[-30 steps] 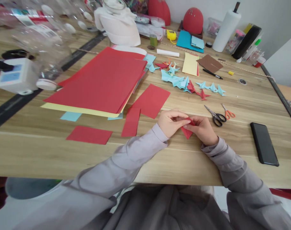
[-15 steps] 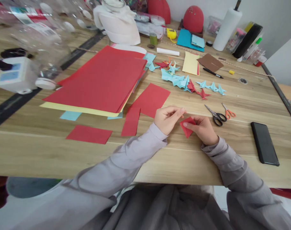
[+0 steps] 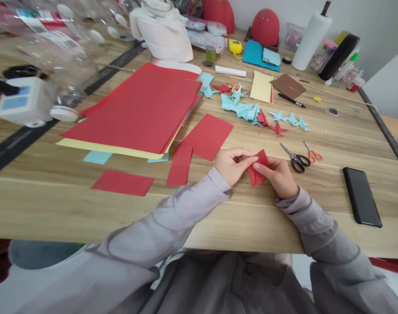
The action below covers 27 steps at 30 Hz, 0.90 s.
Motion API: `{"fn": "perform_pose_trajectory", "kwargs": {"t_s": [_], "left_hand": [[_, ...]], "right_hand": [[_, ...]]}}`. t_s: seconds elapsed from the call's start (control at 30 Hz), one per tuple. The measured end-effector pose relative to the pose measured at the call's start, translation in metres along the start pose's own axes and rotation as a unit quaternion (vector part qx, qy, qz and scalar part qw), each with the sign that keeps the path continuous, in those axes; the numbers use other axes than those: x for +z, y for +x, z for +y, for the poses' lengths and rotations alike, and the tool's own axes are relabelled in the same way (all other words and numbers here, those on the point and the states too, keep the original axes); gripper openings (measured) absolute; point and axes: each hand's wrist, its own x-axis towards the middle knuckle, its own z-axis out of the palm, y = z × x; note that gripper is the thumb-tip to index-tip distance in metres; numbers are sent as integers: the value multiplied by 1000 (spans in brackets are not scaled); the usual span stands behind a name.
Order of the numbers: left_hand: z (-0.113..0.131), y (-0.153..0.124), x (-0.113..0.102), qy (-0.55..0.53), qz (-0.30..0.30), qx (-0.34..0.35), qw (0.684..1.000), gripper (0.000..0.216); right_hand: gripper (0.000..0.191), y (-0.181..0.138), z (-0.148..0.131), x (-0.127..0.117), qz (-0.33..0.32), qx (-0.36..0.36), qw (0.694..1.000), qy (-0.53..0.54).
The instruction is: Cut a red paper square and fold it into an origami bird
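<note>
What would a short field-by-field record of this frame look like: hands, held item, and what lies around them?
left hand: pinching the left edge of the folded red paper
right hand: holding the same piece from the right, thumb on top
surface: wooden table
right of hands: black-handled scissors, orange-handled scissors, black phone
left of hands: red paper offcuts, stack of red sheets
behind hands: folded blue and red paper figures
</note>
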Motion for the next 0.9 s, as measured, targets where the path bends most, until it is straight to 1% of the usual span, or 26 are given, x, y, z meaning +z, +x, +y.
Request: {"fn": "perform_pose_trajectory", "kwargs": {"t_s": [0.1, 0.13, 0.2, 0.3, 0.47, 0.57, 0.7, 0.9], "left_hand": [[1, 2, -2, 4, 44, -8, 999, 15], [1, 3, -2, 1, 55, -16, 998, 17], [1, 4, -4, -7, 67, -40, 997, 22], [0, 5, -4, -15, 62, -52, 997, 23], [-5, 5, -4, -4, 60, -23, 998, 21], [-8, 5, -4, -20, 74, -35, 996, 25], [-8, 5, -4, -49, 58, -62, 995, 27], [-4, 4, -3, -30, 54, -70, 996, 23]], "right_hand": [[46, 1, 4, -3, 12, -12, 999, 33], [47, 2, 5, -4, 12, -11, 999, 42], [42, 3, 6, -6, 11, -12, 999, 47], [31, 4, 6, -6, 12, -16, 999, 37], [26, 3, 4, -6, 8, -21, 999, 39], [26, 2, 4, -6, 3, -20, 999, 32], [29, 2, 3, -5, 14, -23, 1000, 16], [32, 3, 1, -1, 26, -35, 999, -12]]}}
